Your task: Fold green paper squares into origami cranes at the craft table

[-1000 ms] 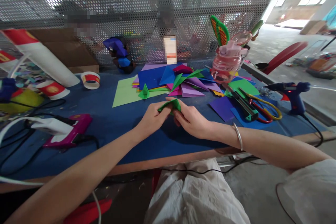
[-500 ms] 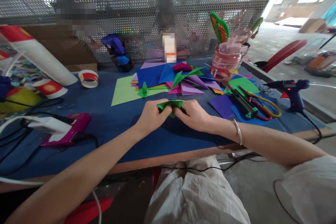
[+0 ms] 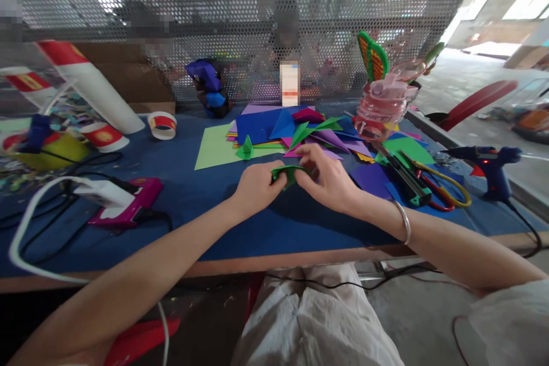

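Note:
Near the middle of the table, my left hand [image 3: 256, 187] pinches a small folded piece of green paper [image 3: 290, 174] between thumb and fingers. My right hand [image 3: 329, 182] is at the paper's right end with its fingers apart and raised; its thumb is close to the paper, and I cannot tell whether it touches. Just beyond my left hand, a small folded green paper piece [image 3: 246, 149] stands on a light green sheet [image 3: 210, 147]. Behind my hands lies a pile of coloured paper, with a blue sheet [image 3: 256, 127] and folded green pieces [image 3: 329, 124] on top.
To the right are a pink bottle [image 3: 381, 110], a box cutter [image 3: 407, 180], scissors [image 3: 457, 187] and a glue gun [image 3: 493, 166]. A magenta power strip [image 3: 148, 194] with cables lies left, near paper cups [image 3: 163, 125]. A perforated metal screen [image 3: 240, 11] stands behind the table.
My right hand has loosened its pinch on the green paper and spread its fingers. My left hand keeps hold, and the paper now looks narrower. The view has shifted slightly left.

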A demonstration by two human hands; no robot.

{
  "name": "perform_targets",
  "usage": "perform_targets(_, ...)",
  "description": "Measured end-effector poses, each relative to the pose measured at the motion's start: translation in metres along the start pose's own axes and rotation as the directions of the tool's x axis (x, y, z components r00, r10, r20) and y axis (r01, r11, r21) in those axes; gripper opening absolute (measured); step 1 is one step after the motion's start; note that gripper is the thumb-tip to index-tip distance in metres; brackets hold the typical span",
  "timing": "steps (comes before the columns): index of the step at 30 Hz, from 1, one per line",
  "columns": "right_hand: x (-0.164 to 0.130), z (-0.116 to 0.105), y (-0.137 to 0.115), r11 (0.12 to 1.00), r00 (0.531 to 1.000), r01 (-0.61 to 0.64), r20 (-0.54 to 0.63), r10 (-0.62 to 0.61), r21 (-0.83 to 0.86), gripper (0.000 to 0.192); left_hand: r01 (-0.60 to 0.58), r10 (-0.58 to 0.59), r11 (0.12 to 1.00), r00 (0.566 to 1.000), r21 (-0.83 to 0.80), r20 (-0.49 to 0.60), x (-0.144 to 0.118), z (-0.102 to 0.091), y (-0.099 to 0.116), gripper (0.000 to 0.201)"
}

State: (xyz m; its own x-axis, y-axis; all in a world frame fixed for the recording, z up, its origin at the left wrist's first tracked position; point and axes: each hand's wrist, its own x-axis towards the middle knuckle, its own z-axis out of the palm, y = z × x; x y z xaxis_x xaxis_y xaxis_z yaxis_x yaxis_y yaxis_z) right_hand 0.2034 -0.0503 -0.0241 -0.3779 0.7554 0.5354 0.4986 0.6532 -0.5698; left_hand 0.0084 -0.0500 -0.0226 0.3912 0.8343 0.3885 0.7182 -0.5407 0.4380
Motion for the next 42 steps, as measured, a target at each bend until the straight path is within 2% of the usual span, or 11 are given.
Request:
perform_targets(2, 0.001, -0.001, 0.004, 0.996, 0.996, 0.086, -0.013, -0.086, -0.005, 0.038, 0.003, -0.005, 0.998, 0.999, 0.057, 0.035, 0.0, 0.001, 0.0, 0.02)
perform_targets(5, -0.001, 0.001, 0.009, 0.978, 0.981, 0.195, 0.03, -0.193, -0.074, 0.025, 0.006, -0.015, 0.993, 0.998, 0.121, 0.069, -0.001, 0.002, 0.003, 0.017)
perform_targets(10, 0.0, 0.005, 0.01, 0.995, 0.998, 0.057, -0.004, -0.057, -0.079, 0.011, 0.053, -0.065, 0.974, 0.997, 0.219, 0.046, -0.001, 0.001, 0.004, 0.017)
perform_targets(13, 0.002, 0.005, 0.01, 0.991, 1.0, 0.001, 0.019, 0.001, -0.131, 0.006, 0.064, -0.077, 0.957, 0.996, 0.282, 0.038, -0.001, 0.001, 0.002, 0.017)
perform_targets(15, 0.002, 0.005, 0.012, 0.983, 0.999, 0.036, 0.033, -0.03, -0.178, 0.006, 0.051, -0.073, 0.946, 0.996, 0.321, 0.056, -0.002, 0.002, 0.003, 0.017)
perform_targets(19, 0.001, 0.004, 0.014, 0.957, 0.982, 0.187, 0.045, -0.181, -0.223, 0.02, 0.011, -0.057, 0.927, 0.992, 0.375, 0.113, -0.004, 0.001, 0.007, 0.017)
perform_targets(21, 0.001, 0.002, 0.014, 0.94, 0.974, 0.226, 0.066, -0.216, -0.257, 0.017, -0.002, -0.054, 0.919, 0.99, 0.393, 0.131, -0.005, 0.0, 0.009, 0.018)
perform_targets(28, 0.003, 0.002, 0.014, 0.961, 0.993, 0.117, 0.051, -0.108, -0.251, 0.015, 0.007, -0.077, 0.884, 0.988, 0.467, 0.132, -0.004, -0.005, 0.014, 0.024)
perform_targets(36, -0.004, 0.003, 0.003, 0.976, 0.996, 0.017, 0.085, 0.002, -0.219, 0.01, -0.005, -0.066, 0.856, 0.991, 0.518, 0.118, -0.012, 0.003, 0.023, 0.031)
perform_targets(39, -0.007, 0.003, 0.001, 0.943, 0.992, 0.092, 0.11, -0.06, -0.319, 0.012, -0.004, -0.068, 0.859, 0.99, 0.512, 0.123, -0.014, 0.002, 0.024, 0.029)
perform_targets(42, -0.009, 0.005, 0.004, 0.855, 0.972, 0.231, 0.158, -0.176, -0.465, 0.019, -0.004, -0.076, 0.871, 0.987, 0.492, 0.142, -0.014, 0.001, 0.024, 0.027)
